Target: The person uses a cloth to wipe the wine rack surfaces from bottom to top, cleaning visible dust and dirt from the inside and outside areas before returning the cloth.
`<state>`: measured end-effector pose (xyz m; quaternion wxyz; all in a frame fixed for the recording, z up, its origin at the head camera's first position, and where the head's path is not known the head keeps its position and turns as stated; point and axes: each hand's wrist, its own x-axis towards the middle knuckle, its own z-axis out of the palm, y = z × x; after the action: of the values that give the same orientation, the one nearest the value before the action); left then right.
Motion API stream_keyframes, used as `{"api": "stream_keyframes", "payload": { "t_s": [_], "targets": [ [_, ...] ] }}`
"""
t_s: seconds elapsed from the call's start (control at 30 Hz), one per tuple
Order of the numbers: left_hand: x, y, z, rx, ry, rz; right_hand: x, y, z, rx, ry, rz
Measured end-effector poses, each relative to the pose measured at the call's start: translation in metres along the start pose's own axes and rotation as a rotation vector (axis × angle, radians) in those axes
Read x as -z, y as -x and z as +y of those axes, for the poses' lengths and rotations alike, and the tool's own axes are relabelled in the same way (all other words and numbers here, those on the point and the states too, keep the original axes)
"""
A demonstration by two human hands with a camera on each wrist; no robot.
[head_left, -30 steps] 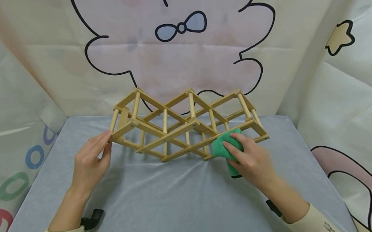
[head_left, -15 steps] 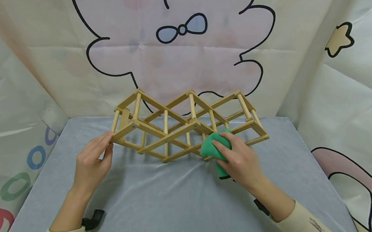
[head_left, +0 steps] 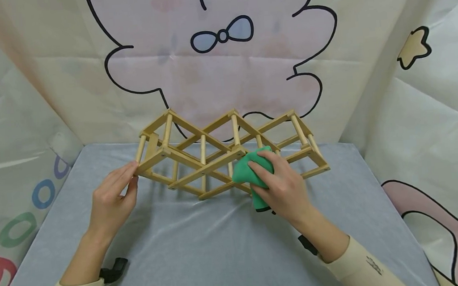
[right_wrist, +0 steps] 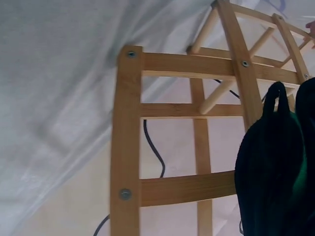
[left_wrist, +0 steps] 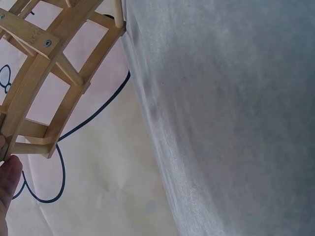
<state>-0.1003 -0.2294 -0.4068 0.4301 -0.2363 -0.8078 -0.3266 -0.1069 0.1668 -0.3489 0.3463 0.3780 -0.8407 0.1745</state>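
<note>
A folding wooden wine rack [head_left: 214,165] of crossed slats and round dowels stands spread out across the table. At its left end my left hand [head_left: 114,197] pinches the corner between thumb and fingers; its fingertips [left_wrist: 10,179] show at the edge of the left wrist view. My right hand [head_left: 285,188] grips a bunched green cloth [head_left: 247,173] against the rack's front slats, right of the middle. The cloth covers part of the slats and a fold hangs below. In the right wrist view the cloth [right_wrist: 270,167] looks dark and hides those fingers; screwed slats [right_wrist: 126,147] stand beside it.
A grey-blue cloth [head_left: 222,260] covers the table. Printed curtains hang close behind [head_left: 224,80] and along both sides, one with a star [head_left: 414,48]. Black straps [head_left: 114,270] circle the wrists.
My right hand has slid the green cloth leftward along the rack's front slats, from near the right end toward the middle. The left hand and the rack stay in place.
</note>
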Motion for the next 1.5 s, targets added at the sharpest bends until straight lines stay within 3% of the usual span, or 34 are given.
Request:
{"api": "stream_keyframes", "payload": {
  "t_s": [0.3,0.67,0.87,1.17,1.5],
  "targets": [
    [-0.001,0.001,-0.001,0.0,0.006,-0.006,0.004,-0.008,-0.008,0.064,-0.02,0.072],
    [-0.002,0.001,0.001,0.043,0.014,0.002,0.0,-0.022,-0.011,0.093,-0.013,0.071],
    [0.0,0.001,0.001,0.029,0.002,-0.004,-0.012,-0.024,-0.017,0.142,0.021,0.095],
    [-0.001,0.002,0.0,0.016,0.003,0.0,-0.04,-0.024,-0.037,0.222,0.06,-0.006],
    [0.0,0.0,0.001,0.006,-0.005,-0.003,-0.072,-0.022,-0.051,0.272,0.112,-0.021]
  ]
}}
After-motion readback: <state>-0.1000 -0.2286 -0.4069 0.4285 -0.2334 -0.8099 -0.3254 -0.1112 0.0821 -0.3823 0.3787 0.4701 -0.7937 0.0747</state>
